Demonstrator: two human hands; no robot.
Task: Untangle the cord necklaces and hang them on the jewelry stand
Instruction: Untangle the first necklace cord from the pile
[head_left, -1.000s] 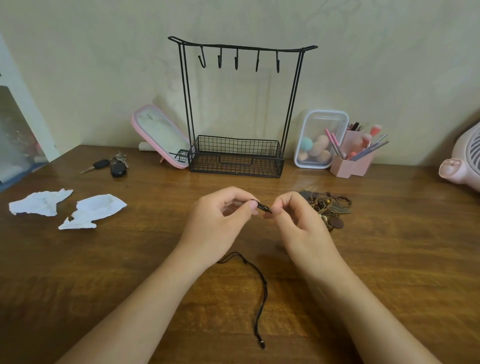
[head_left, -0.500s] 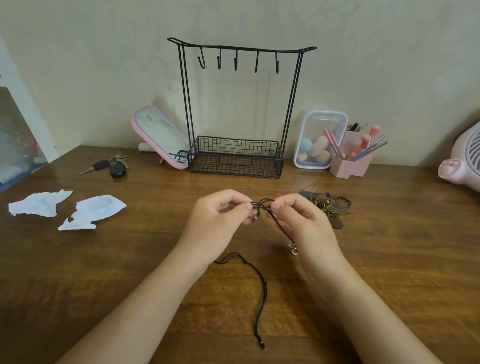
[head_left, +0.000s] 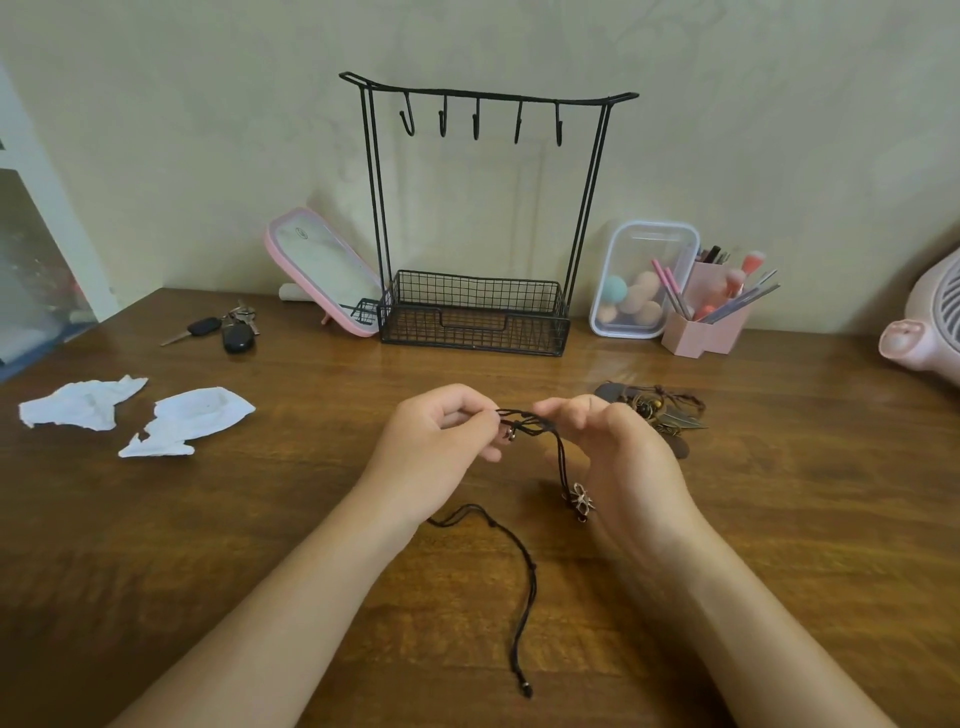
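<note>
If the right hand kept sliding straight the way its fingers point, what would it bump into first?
The right hand points left toward the left hand, so it would likely meet those fingertips first, along the black cord stretched between them.

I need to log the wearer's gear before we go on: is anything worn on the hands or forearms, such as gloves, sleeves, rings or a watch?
Nothing shows. The left hand and right hand are bare, with no gloves or rings visible. Both forearms are uncovered up to the frame's lower edge, with no sleeve cuff, watch or bracelet at either wrist. The fingernails look short and unpainted.
</note>
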